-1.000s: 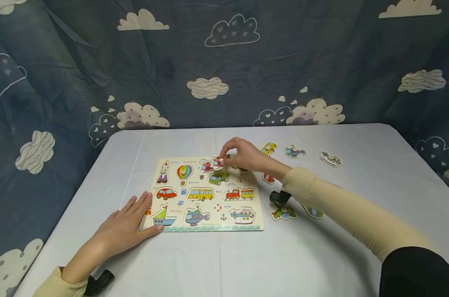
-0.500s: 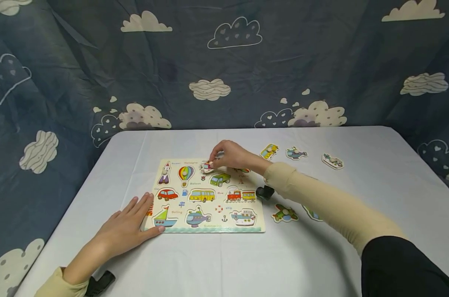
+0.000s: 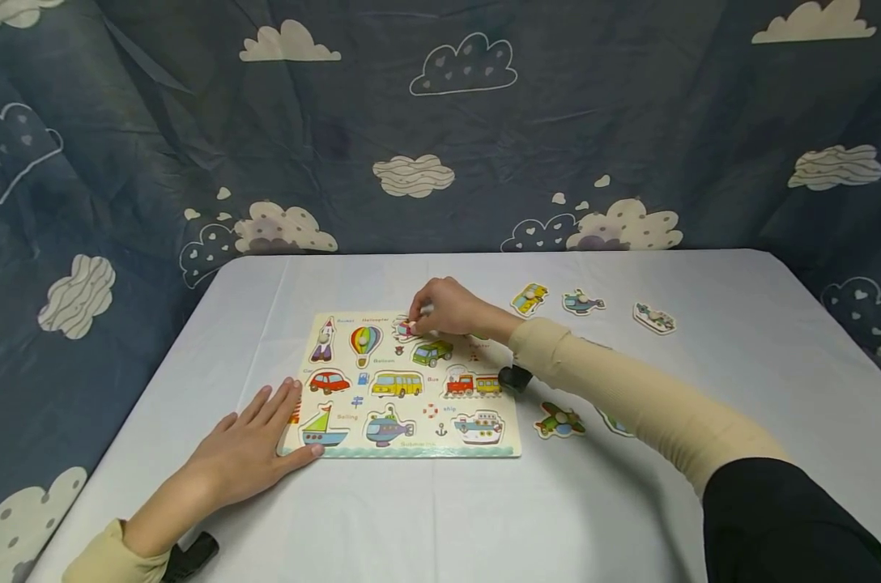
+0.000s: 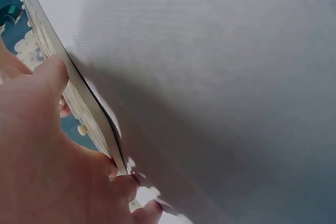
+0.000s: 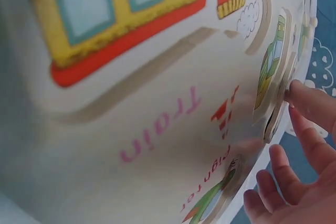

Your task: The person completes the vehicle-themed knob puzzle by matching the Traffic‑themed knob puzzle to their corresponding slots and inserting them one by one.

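Note:
A cream wooden puzzle board (image 3: 477, 451) with vehicle pictures lies on the white table. My left hand (image 3: 247, 453) rests along its left side, fingers straight, thumb at the lower left corner. The left wrist view shows this hand (image 4: 52, 150) against the board's edge (image 4: 86, 103). At the top middle, my right hand (image 3: 455, 308) pinches a red helicopter puzzle piece (image 3: 402, 329) over the helicopter picture, mostly covering it. The right wrist view shows thumb and finger on the piece (image 5: 277, 114) edge-on; whether it sits fully down I cannot tell.
Right of the board lie loose pieces: a yellow vehicle (image 3: 529, 299), a blue-grey submarine-like one (image 3: 582, 302), a ship (image 3: 654, 318) and a green plane (image 3: 559, 420). Another piece (image 3: 615, 423) is partly under the right sleeve. A cloud-print cloth (image 3: 440, 121) hangs behind.
My right hand has moved left with the helicopter piece, from beside the helicopter picture onto it, and has barely shifted in the last half second. The left hand stays put.

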Tool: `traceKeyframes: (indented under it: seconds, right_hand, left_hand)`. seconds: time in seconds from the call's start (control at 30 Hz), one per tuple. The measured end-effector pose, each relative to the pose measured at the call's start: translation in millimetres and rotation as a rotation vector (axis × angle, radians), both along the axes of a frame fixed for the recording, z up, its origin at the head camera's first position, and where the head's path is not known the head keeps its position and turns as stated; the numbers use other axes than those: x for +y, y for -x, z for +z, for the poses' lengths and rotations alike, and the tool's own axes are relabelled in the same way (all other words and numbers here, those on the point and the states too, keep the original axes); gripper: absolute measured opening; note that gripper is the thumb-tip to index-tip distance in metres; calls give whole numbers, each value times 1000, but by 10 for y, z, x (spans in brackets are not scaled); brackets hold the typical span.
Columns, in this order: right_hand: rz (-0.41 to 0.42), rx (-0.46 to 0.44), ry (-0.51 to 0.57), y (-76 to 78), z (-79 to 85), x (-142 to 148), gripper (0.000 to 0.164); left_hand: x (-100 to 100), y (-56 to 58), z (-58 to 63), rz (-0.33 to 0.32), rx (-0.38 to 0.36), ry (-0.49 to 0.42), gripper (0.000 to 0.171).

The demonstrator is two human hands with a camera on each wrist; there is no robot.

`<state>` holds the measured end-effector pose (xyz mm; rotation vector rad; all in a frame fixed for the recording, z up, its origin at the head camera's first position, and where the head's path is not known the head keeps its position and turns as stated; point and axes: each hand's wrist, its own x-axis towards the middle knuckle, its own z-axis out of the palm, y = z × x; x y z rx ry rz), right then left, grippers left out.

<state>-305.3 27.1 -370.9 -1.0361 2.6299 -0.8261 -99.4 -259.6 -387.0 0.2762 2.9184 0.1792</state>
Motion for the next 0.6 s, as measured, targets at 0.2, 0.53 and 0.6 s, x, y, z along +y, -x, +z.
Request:
traceKeyframes:
  seconds: [0.2, 0.53, 0.6]
  right_hand:
    - [-7, 15, -22, -1, 10, -18, 5]
    - [-20, 55, -73, -13, 34, -45, 6]
    - [-13, 62, -77, -11, 24, -53, 7]
  left_hand:
    - [15, -2, -5, 6, -12, -16, 105]
    - [-4, 4, -31, 4, 12, -14, 104]
    - [-8, 4, -37, 6, 11, -13, 105]
